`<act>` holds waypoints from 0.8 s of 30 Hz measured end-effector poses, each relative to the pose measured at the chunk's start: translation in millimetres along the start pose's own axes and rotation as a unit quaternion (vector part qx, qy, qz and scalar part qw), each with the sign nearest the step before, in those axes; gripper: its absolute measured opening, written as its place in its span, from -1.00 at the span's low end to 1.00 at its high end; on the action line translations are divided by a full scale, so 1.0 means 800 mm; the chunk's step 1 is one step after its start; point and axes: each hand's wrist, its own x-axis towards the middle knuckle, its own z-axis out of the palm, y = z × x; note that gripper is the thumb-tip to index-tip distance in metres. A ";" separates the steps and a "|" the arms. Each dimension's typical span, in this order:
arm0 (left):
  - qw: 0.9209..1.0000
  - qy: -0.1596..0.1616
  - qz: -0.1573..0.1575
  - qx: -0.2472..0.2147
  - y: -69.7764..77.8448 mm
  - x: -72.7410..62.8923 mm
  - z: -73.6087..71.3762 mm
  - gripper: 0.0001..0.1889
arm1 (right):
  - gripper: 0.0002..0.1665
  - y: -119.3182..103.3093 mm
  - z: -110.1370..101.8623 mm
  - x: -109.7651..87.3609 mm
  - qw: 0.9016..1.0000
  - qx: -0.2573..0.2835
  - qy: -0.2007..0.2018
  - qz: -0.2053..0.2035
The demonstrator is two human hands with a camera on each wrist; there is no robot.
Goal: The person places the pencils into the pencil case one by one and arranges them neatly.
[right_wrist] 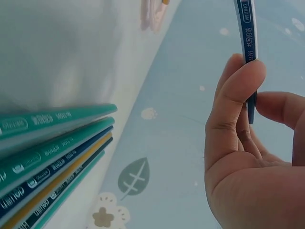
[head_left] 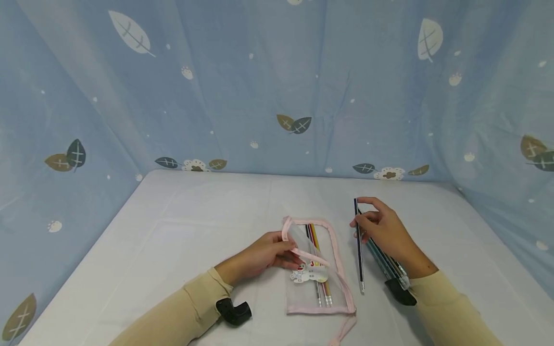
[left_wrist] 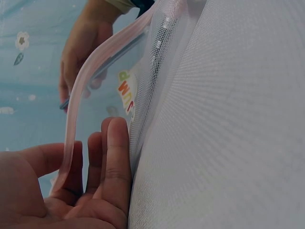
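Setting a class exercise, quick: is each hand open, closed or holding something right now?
Left hand: closed, holding a pink-edged mesh pouch.
Right hand: closed, pinching a dark blue pencil.

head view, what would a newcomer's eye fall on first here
Probably the pink-trimmed mesh pencil pouch on the white table, its edge gripped by the left hand and pencils showing inside. Next, the dark blue pencil pinched in the right hand, just right of the pouch. Behind hangs a blue leaf-print cloth.
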 end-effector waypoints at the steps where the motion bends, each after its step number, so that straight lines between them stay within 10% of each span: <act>1: 1.000 -0.001 0.000 0.000 0.000 0.000 0.000 -0.84 | -0.42 0.000 0.001 0.000 1.000 0.005 0.001 0.001; 24: 1.000 0.006 -0.002 -0.002 0.001 -0.001 0.003 -0.85 | -0.42 0.003 0.014 0.001 0.998 0.053 0.038 -0.014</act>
